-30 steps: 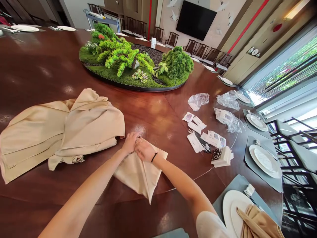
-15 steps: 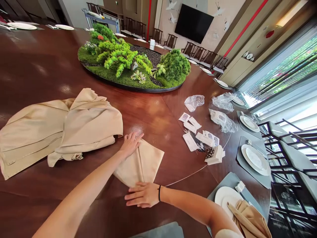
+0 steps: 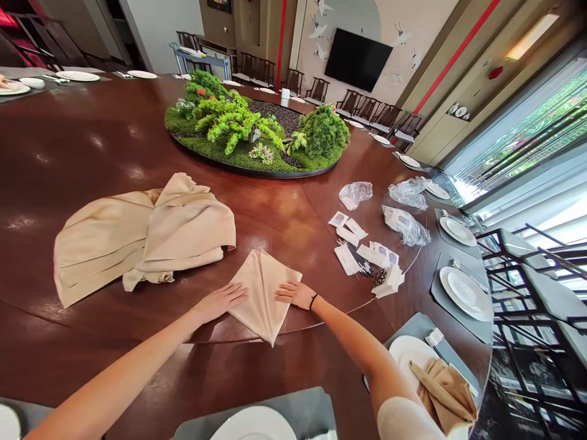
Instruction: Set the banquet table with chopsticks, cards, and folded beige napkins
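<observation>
A beige cloth napkin (image 3: 262, 299), folded to a diamond with a seam down its middle, lies flat on the dark wooden table (image 3: 284, 220). My left hand (image 3: 225, 299) rests on its left corner, fingers stretched out and flat. On the right corner lies my right hand (image 3: 296, 293), fingers extended and a black band at the wrist. Neither hand grips the cloth. Left of the napkin is a loose heap of beige cloths (image 3: 151, 235). Another napkin (image 3: 444, 391), folded into an upright shape, stands on a plate (image 3: 406, 354) at the lower right.
A green miniature garden (image 3: 257, 140) fills the table's centre. Crumpled plastic bags (image 3: 406, 224), white packets (image 3: 347, 260) and a small box (image 3: 387, 281) lie to the right. A plate (image 3: 254, 425) on a grey mat (image 3: 197, 428) is at the near edge. Chairs (image 3: 545, 281) stand at right.
My hands have moved from the napkin's top and bottom to its left and right corners. The napkin now points toward me, with its seam running lengthwise. The view has shifted slightly.
</observation>
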Motion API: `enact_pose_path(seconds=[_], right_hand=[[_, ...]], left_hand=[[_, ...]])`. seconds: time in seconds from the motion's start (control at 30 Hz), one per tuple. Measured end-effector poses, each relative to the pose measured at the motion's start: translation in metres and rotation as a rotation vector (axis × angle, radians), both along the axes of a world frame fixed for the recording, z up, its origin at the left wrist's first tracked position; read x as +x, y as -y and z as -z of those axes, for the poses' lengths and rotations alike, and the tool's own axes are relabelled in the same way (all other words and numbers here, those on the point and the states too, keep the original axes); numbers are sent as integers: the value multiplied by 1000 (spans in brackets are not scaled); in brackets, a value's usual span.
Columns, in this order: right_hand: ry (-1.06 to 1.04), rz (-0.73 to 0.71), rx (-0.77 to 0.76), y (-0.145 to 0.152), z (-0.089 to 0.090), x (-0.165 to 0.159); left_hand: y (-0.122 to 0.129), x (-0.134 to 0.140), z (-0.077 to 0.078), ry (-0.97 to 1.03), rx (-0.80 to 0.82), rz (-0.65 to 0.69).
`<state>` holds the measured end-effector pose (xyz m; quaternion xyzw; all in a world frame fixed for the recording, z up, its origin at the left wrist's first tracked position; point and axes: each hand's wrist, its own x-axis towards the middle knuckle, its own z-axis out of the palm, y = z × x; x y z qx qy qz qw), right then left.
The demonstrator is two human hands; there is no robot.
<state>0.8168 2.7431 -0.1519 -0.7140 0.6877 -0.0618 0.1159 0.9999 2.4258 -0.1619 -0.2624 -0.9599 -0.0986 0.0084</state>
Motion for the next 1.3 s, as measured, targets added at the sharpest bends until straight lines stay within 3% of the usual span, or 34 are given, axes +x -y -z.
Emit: enact_pose_path(seconds=[0.1, 0.23, 0.33, 0.5, 0.67, 0.8, 0.9, 1.07, 1.17, 1.3], right_hand=[[59, -1, -7, -7, 4, 9], [228, -35, -14, -29, 5, 35], [403, 127, -53, -32, -4, 49], [540, 584, -30, 2, -24, 33], [437, 838, 108, 37, -24, 1], [420, 862, 178, 45, -18, -13], [419, 850, 206, 51, -17, -19], [438, 851, 164, 69, -19, -21], [434, 854, 150, 74, -19, -14], [429, 829, 185, 69, -19, -5]], left_hand=[[-2, 11, -2, 11, 5, 17], [-11, 47, -8, 76, 40, 75], [-22, 68, -14, 118, 151, 42], [-31, 68, -23, 146, 546, -352], [-15, 43, -13, 334, 776, -696], [2, 22, -2, 517, 812, -749], [7, 1, -8, 633, 772, -802], [-2, -34, -23, 514, 680, -883], [-13, -34, -21, 415, 609, -873], [-27, -14, -11, 358, 474, -834]])
